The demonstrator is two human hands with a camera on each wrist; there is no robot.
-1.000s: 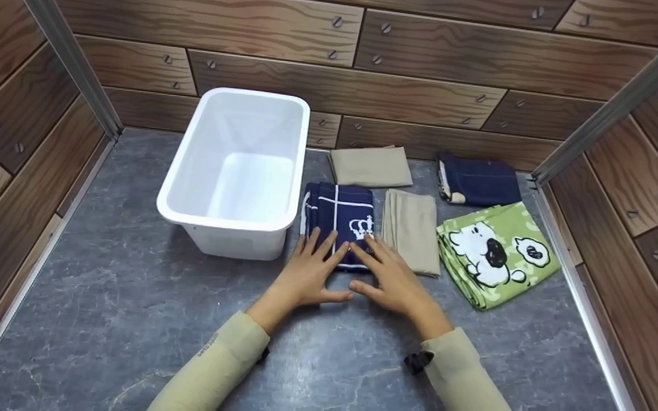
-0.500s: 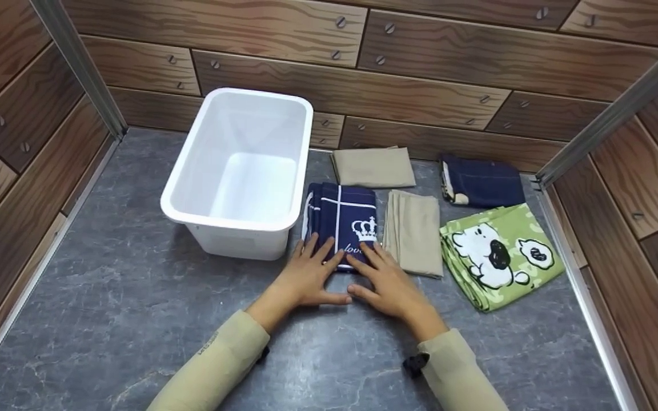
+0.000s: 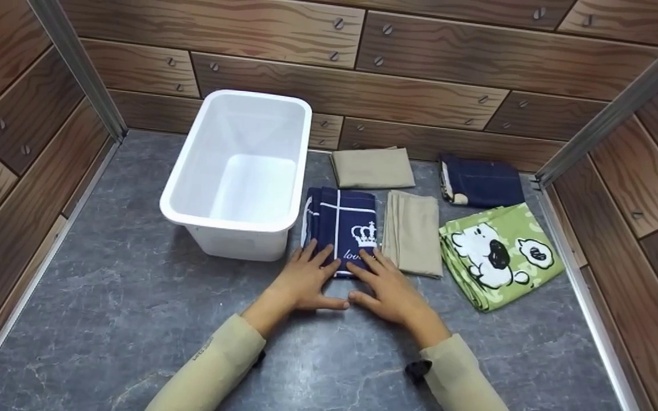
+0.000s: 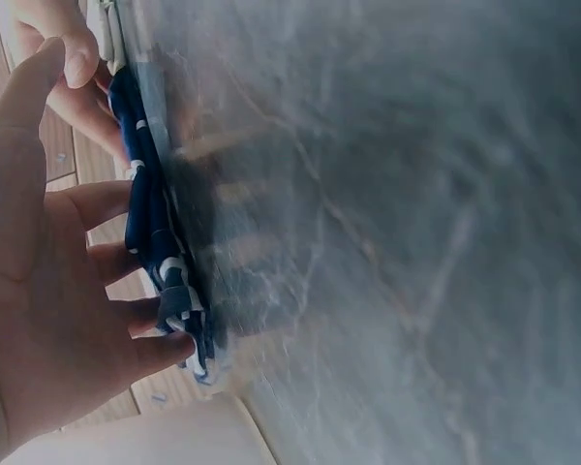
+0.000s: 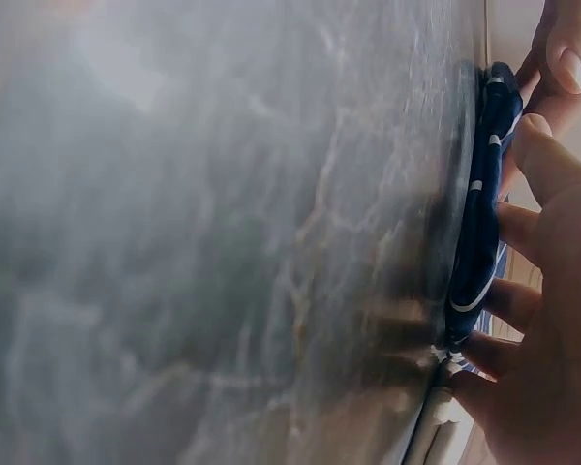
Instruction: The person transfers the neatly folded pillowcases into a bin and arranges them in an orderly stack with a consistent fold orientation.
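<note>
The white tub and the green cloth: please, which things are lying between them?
In the head view: the navy crown cloth, beside the white tub, then the front beige cloth, beside the green cloth.

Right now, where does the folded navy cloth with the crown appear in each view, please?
Head: the navy cloth lies near the middle.
Left wrist: its edge slants down the left part.
Right wrist: its edge stands near the right side.
Shared landmark: the left hand, large at left in its own wrist view, upper right in the other.
</note>
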